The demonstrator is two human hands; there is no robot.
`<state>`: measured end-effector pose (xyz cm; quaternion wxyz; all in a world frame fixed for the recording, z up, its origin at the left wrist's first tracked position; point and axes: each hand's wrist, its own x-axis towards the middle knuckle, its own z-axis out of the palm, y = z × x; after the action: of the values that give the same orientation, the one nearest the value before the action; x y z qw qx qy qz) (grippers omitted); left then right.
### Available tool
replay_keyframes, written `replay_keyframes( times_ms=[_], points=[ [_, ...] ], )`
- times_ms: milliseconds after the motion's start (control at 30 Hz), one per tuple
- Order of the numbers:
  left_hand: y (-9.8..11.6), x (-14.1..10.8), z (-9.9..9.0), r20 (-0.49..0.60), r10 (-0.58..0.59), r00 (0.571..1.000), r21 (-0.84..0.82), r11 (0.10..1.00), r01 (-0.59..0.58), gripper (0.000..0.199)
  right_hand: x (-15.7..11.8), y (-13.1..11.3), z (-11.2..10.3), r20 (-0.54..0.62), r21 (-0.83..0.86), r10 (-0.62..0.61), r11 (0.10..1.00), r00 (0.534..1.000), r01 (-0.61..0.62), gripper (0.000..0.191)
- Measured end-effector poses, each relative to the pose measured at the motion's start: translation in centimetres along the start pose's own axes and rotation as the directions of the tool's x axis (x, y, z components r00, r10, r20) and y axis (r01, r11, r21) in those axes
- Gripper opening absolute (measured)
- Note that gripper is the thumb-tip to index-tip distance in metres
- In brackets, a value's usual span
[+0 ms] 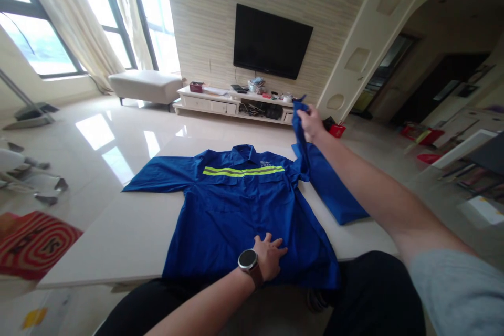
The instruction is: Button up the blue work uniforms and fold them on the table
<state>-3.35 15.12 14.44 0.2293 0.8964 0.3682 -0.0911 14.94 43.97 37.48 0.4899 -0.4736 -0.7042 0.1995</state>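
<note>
A blue work jacket with a yellow-and-grey reflective chest stripe lies front side up, its collar at the far side. My left hand, wearing a watch, rests on the lower front of the jacket with its fingers spread. Up at the right, my right hand grips the end of one jacket sleeve and holds it raised above the table. The other sleeve stretches out flat to the left. Beside the jacket on the right lies a folded blue garment, partly behind my right forearm.
The white table carries the clothes, its near edge at my knees. On the floor at left is a red patterned bag. A low TV cabinet, a white bench and a wall television stand farther back.
</note>
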Motion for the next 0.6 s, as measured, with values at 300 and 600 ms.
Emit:
replay_keyframes(
  times_ms=[300, 600],
  points=[
    [-1.5, -2.8, -3.8, -0.145, -0.091, 0.985, -0.035, 0.996, 0.087, 0.041, -6.9, 1.6, 9.8, 0.366, -0.408, 0.015, 0.901, 0.931, 0.146, 0.028],
    [-7.3, -3.6, -7.0, -0.222, -0.355, 0.908, -0.013, 0.932, 0.362, 0.031, -16.7, 14.4, 1.3, 0.137, -0.790, 0.495, 0.577, 0.858, -0.207, 0.038]
  ],
)
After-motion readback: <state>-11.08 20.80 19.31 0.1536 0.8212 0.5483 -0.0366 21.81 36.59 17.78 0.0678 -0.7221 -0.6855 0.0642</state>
